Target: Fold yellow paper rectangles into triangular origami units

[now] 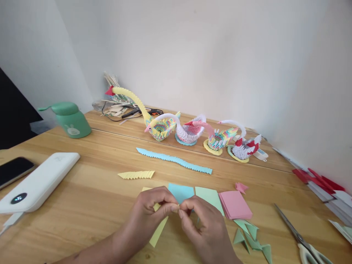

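Note:
My left hand (150, 211) and my right hand (207, 223) meet fingertip to fingertip above the front of the table. Between the pinched fingers shows a sliver of yellow paper (178, 206), mostly hidden. Under my left hand lies a yellow paper strip (158, 234). Just beyond my hands are blue paper squares (180, 191), pale green squares (210, 200) and a pink stack (237, 205). Folded green pieces (254, 240) lie to the right of my right hand, and a folded pink piece (241, 187) sits behind the pink stack.
A yellow paper chain (136, 175) and a blue one (174, 160) lie farther back. Several paper swans (189, 130) stand behind them. Scissors (294, 233) rest at right. At left are a power bank (44, 179), a phone (15, 170) and a green flask (73, 121).

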The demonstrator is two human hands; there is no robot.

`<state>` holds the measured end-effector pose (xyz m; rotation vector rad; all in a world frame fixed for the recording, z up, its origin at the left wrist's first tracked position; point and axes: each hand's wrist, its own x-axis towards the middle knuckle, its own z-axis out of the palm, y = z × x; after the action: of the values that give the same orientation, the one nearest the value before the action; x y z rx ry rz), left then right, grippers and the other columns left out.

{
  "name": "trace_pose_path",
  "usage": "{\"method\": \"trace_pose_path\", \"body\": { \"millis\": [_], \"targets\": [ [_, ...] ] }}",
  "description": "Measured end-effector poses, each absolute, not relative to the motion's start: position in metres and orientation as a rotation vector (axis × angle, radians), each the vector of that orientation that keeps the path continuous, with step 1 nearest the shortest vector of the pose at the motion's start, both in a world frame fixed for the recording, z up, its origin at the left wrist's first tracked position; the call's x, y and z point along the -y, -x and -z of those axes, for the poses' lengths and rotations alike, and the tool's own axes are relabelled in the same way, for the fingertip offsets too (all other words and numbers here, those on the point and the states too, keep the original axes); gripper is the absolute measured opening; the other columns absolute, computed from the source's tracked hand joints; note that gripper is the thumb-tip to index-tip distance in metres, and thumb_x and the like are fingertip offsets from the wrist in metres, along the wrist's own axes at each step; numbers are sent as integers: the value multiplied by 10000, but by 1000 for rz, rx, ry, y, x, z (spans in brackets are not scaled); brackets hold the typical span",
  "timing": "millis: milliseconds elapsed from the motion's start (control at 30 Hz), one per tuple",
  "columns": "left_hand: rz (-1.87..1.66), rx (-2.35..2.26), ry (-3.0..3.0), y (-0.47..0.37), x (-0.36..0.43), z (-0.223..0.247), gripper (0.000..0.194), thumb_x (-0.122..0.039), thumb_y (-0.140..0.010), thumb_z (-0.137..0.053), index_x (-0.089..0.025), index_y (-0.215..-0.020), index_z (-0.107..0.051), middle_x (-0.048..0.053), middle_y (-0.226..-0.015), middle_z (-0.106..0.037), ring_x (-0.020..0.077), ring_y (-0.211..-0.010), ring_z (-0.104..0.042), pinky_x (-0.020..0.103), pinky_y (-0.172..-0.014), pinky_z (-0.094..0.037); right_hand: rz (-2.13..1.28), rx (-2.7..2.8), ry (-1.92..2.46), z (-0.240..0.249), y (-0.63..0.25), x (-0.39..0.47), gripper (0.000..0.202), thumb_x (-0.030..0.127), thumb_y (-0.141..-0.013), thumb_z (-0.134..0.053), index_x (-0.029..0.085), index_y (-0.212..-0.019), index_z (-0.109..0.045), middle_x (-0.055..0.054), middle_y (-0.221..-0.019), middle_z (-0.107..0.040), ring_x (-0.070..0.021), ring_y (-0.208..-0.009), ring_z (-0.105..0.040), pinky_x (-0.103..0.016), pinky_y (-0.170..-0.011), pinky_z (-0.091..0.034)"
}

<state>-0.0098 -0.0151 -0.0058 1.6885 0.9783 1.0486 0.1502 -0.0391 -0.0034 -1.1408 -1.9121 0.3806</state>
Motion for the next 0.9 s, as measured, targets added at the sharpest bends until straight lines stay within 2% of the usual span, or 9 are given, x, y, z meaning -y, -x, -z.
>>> {"method": "trace_pose_path", "body": {
  "millis": [167, 333, 433, 500, 533, 600, 667, 800, 900],
  "targets": [
    [-1011, -998, -1639, 9, 14, 3, 209, -218, -815, -568, -134, -628, -604, 5, -625, -549, 118, -609, -504, 210, -595, -387, -436, 1904, 1202, 9, -152, 37, 155, 144, -810, -480, 213, -672, -487, 43, -597, -550, -106, -532, -521, -194, -530, -388],
    [-891, -1003, -1511, 7, 13, 5, 207, -250, -795, -581, -127, -628, -588, -37, -553, -463, 90, -527, -411, 185, -509, -328, -556, 1856, 1290, 0, -156, 38, 138, 202, -818, -480, 221, -689, -524, 43, -608, -567, -116, -536, -524, -189, -501, -390],
    [-816, -1024, -1701, 16, 6, -3, 255, -275, -830, -560, -132, -622, -589, -30, -546, -496, 98, -530, -441, 190, -515, -342, -659, 1841, 1349, -7, -160, 38, 146, 223, -815, -486, 220, -675, -527, 35, -613, -570, -128, -555, -529, -194, -495, -394],
    [-745, -966, -2047, 29, -3, -14, 206, -275, -824, -590, -143, -671, -631, 12, -690, -614, 140, -676, -543, 231, -648, -407, -675, 1836, 1369, -9, -165, 36, 151, 238, -823, -488, 221, -679, -530, 27, -629, -573, -136, -574, -535, -198, -491, -394],
    [-732, -997, -2212, 38, -9, -20, 137, -285, -808, -618, -157, -782, -654, 40, -832, -651, 175, -789, -566, 269, -728, -418, -658, 1836, 1377, -10, -168, 34, 153, 244, -830, -487, 221, -686, -531, 24, -640, -575, -138, -582, -537, -201, -491, -393],
    [-651, -1159, -2478, 55, -21, -30, 166, -279, -813, -614, -161, -925, -648, 83, -960, -646, 233, -911, -553, 338, -791, -422, -581, 1853, 1369, -10, -175, 31, 154, 246, -848, -482, 221, -703, -527, 22, -652, -577, -139, -588, -539, -212, -522, -403],
    [-465, -1321, -2626, 69, -33, -32, 185, -235, -826, -591, -151, -985, -635, 117, -1027, -621, 265, -956, -540, 388, -810, -425, -484, 1887, 1330, -9, -179, 30, 150, 243, -864, -475, 221, -722, -518, 20, -661, -574, -139, -591, -537, -226, -560, -413],
    [-250, -1452, -2630, 82, -51, -15, 179, -207, -806, -608, -151, -975, -631, 106, -957, -613, 263, -925, -551, 375, -776, -450, -379, 1934, 1249, -7, -181, 31, 136, 217, -884, -450, 226, -754, -490, 14, -696, -559, -142, -610, -535, -239, -572, -414],
    [-315, -1451, -2605, 80, -57, -1, 113, -202, -824, -574, -137, -905, -618, 105, -963, -601, 248, -930, -541, 352, -787, -440, -366, 1954, 1222, -7, -178, 33, 130, 184, -888, -436, 228, -770, -472, 12, -712, -548, -142, -630, -540, -241, -577, -417]
  ]
}}
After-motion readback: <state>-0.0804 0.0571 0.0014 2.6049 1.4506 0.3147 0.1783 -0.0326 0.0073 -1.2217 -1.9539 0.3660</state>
